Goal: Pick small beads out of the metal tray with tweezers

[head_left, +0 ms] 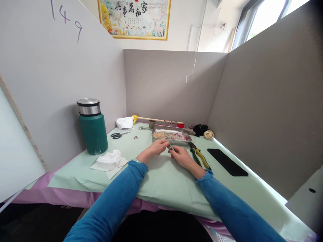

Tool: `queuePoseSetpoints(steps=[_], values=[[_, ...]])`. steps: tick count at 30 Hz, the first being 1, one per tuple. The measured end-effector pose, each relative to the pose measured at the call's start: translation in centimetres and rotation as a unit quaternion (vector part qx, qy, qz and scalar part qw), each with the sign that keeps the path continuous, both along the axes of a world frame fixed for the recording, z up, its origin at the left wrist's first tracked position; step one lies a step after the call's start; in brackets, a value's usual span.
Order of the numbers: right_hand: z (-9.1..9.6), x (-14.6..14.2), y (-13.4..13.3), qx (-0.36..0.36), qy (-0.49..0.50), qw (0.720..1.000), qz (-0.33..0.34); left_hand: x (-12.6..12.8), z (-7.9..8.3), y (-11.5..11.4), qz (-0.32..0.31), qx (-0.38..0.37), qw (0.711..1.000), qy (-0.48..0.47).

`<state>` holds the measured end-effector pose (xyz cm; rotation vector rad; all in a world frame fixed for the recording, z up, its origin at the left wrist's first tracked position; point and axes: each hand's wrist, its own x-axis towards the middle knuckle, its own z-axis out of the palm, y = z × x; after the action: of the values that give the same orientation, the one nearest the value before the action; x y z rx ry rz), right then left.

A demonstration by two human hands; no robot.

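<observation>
My left hand is closed in a pinch just in front of the metal tray; what it pinches is too small to make out. Close beside it, my right hand grips a slim silver tool whose tip points toward the left fingertips. The tool's exact kind is hidden by the fingers. Behind both hands stands the shallow metal tray, holding tan, pale and red beads. Pliers with green and yellow handles lie to the right of my right hand.
A green flask stands at left, near crumpled tissue and black-handled scissors. A small round ornament lies left of the tray. A black phone-like slab lies at right. Behind the tray is a wooden stick; grey panels enclose the table.
</observation>
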<state>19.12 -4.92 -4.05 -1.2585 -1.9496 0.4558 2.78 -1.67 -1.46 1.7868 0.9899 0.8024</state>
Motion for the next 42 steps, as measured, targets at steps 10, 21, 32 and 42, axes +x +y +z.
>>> queuePoseSetpoints(steps=[10, 21, 32, 42], values=[[-0.6, -0.2, 0.5, 0.048, -0.046, 0.997, -0.051, 0.2, -0.5, 0.4, -0.002, -0.013, 1.000, -0.005], [-0.2, -0.4, 0.0, 0.021, -0.076, 0.996, -0.050, 0.2, 0.0, 0.2, 0.052, -0.024, 0.998, 0.015], [-1.0, -0.3, 0.7, 0.030, -0.172, 0.982, -0.073, 0.2, -0.1, 0.8, 0.112, -0.030, 0.993, -0.005], [-0.6, 0.0, 0.6, 0.012, -0.131, 0.986, -0.102, 0.2, 0.0, 0.9, 0.124, -0.049, 0.991, -0.021]])
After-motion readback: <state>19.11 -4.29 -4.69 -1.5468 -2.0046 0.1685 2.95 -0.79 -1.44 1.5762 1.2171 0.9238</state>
